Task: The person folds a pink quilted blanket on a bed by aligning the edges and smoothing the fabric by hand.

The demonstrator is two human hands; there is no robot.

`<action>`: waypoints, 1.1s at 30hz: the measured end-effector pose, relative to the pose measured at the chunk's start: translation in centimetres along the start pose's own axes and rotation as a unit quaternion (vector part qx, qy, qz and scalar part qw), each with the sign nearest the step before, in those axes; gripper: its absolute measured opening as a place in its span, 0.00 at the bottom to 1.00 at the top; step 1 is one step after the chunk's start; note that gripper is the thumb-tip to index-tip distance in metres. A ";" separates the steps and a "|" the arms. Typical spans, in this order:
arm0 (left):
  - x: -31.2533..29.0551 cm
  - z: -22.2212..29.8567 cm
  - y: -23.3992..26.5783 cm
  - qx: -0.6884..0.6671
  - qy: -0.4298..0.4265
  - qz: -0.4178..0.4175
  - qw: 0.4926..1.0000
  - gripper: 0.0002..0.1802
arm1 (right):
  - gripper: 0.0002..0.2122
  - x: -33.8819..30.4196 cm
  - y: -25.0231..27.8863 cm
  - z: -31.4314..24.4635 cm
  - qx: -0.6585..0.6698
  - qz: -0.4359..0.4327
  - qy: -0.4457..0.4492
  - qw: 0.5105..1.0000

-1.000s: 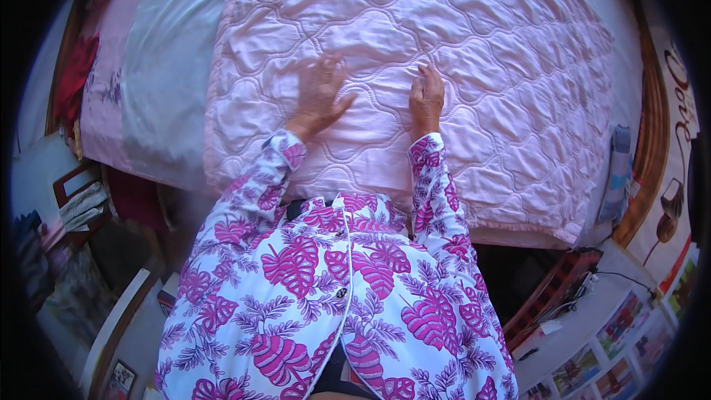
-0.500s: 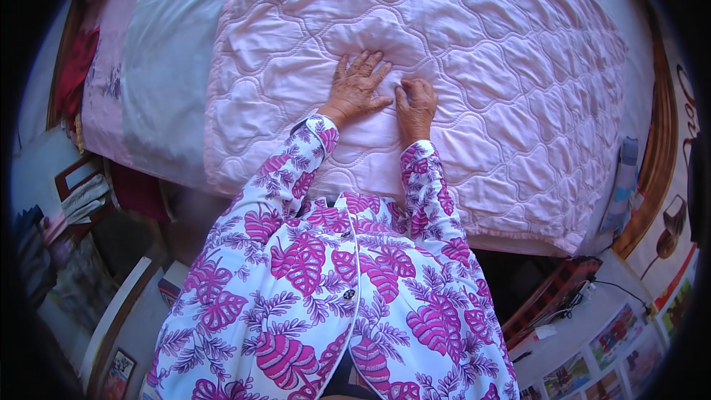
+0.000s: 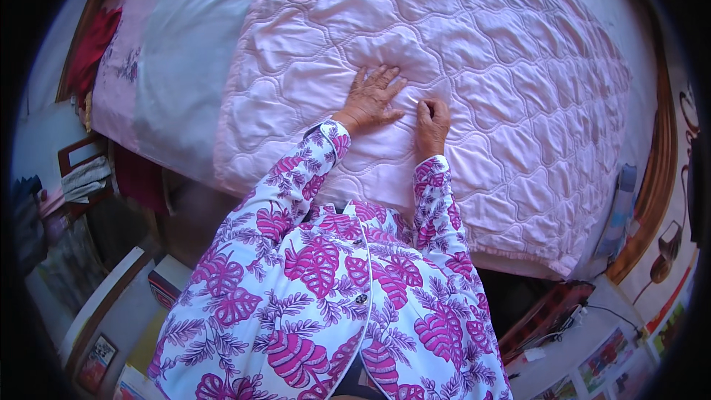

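Compared with a second ago, the left hand (image 3: 370,101) is placed nearer the right hand (image 3: 432,129) on the quilt (image 3: 511,118), and the right fingers, previously extended, are curled inward

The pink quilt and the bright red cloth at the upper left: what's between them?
In the head view, going left from the pink quilt, there's a pale sheet, then a pink patterned fabric, before the red cloth.

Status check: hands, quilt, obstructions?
Left hand spread on pink quilt. Right hand curled, grip unclear. Quilt laid out, puckered. Blue-grey item beyond quilt's right edge, away from hands.
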State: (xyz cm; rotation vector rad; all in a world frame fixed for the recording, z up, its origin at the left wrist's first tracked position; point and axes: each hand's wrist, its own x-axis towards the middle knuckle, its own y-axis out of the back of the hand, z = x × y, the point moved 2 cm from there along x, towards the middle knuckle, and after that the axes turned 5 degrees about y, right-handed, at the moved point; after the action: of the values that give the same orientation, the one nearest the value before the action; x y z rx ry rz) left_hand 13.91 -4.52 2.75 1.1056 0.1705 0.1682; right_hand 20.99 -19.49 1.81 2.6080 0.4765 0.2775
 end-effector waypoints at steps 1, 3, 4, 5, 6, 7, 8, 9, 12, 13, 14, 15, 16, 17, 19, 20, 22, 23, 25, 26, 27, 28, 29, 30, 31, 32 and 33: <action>-0.3 -0.4 0.0 -0.012 -0.004 -0.006 1.000 0.37 | 0.04 -0.2 0.0 -0.3 0.014 -0.002 -0.021 1.000; -0.9 -1.3 1.0 0.035 0.013 0.002 0.999 0.38 | 0.04 -0.6 0.2 -0.5 0.018 -0.012 -0.045 0.999; -1.3 -1.8 1.7 0.058 0.022 0.005 0.998 0.38 | 0.05 -0.7 0.3 -0.4 0.010 -0.009 -0.033 0.999; -1.6 -3.3 1.7 0.069 0.029 0.052 0.996 0.38 | 0.05 -0.8 0.4 -0.4 0.003 -0.005 -0.021 1.000; -2.1 -4.6 2.4 0.082 0.050 0.056 0.994 0.38 | 0.06 -1.0 0.4 -0.5 -0.003 -0.003 -0.010 1.000; -2.4 -5.7 3.2 0.094 0.068 0.059 0.992 0.39 | 0.06 -1.1 0.3 -0.5 0.018 0.007 -0.015 1.000; -2.9 -6.7 4.1 0.105 0.086 0.062 0.989 0.39 | 0.06 -1.1 0.3 -0.5 0.021 0.002 -0.030 0.999; -3.7 -7.2 5.5 0.074 0.106 0.051 0.990 0.41 | 0.06 -1.2 0.3 -0.6 0.022 -0.004 -0.044 0.999; -5.2 -9.4 5.0 0.067 0.105 0.094 0.988 0.43 | 0.06 -0.9 -0.9 -2.5 0.038 -0.048 -0.027 0.998; -5.4 -9.3 5.1 0.078 0.113 0.085 0.987 0.44 | 0.05 -0.6 -2.0 -4.8 0.046 -0.074 -0.015 0.996; -5.6 -9.1 5.1 0.075 0.124 0.081 0.986 0.44 | 0.05 -0.5 -3.2 -6.5 0.055 -0.098 -0.004 0.994; -5.4 -8.8 5.1 0.070 0.131 0.077 0.986 0.44 | 0.05 -0.3 -4.3 -7.3 0.065 -0.109 0.032 0.991; -5.3 -8.6 5.0 0.066 0.137 0.073 0.986 0.44 | 0.05 -0.2 -5.1 -8.6 0.054 -0.113 0.062 0.990; -5.2 -8.4 5.0 0.064 0.134 0.078 0.986 0.44 | 0.05 -0.2 -6.1 -9.1 0.059 -0.127 0.058 0.988; -5.3 -8.4 5.1 0.056 0.132 0.086 0.986 0.44 | 0.05 -0.1 -8.1 -9.9 0.063 -0.144 0.074 0.985; -5.3 -8.5 5.2 0.052 0.131 0.089 0.986 0.44 | 0.05 0.0 -8.8 -10.3 0.059 -0.146 0.092 0.983; -5.3 -8.5 5.0 0.052 0.137 0.090 0.985 0.42 | 0.04 0.0 -9.9 -10.0 0.025 -0.162 0.114 0.980; -5.3 -8.5 4.9 0.059 0.138 0.089 0.985 0.41 | 0.04 0.0 -10.1 -9.7 0.000 -0.162 0.126 0.979; -5.1 -8.6 5.2 0.059 0.139 0.084 0.985 0.39 | 0.03 0.2 -10.5 -9.4 -0.030 -0.161 0.159 0.974; -5.1 -8.7 5.4 0.059 0.138 0.084 0.985 0.38 | 0.03 0.2 -10.8 -9.2 -0.036 -0.163 0.166 0.972; -5.1 -8.7 5.5 0.057 0.136 0.085 0.985 0.38 | 0.04 0.2 -10.9 -9.2 -0.044 -0.165 0.173 0.970; -5.1 -8.6 5.5 0.054 0.135 0.085 0.986 0.38 | 0.04 0.2 -11.0 -9.2 -0.053 -0.167 0.180 0.968; -5.1 -8.6 5.5 0.054 0.136 0.084 0.986 0.38 | 0.04 0.2 -11.1 -9.2 -0.066 -0.169 0.177 0.967; -5.2 -8.4 5.6 0.053 0.137 0.084 0.986 0.37 | 0.04 0.1 -11.1 -9.1 -0.079 -0.169 0.175 0.967; -5.3 -8.2 5.5 0.052 0.137 0.083 0.986 0.37 | 0.04 0.0 -11.0 -9.1 -0.093 -0.170 0.173 0.966; -5.4 -8.0 5.3 0.052 0.138 0.083 0.986 0.37 | 0.04 -0.2 -10.9 -9.0 -0.116 -0.172 0.170 0.964; -5.2 -8.0 5.3 0.057 0.138 0.085 0.985 0.37 | 0.04 0.0 -11.1 -9.1 -0.135 -0.171 0.169 0.961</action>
State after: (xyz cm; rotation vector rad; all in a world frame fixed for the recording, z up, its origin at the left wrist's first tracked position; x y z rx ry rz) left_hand 6.79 3.63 4.23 1.2078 0.3379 0.4706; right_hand 15.33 -6.56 4.37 2.1711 0.9256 0.6266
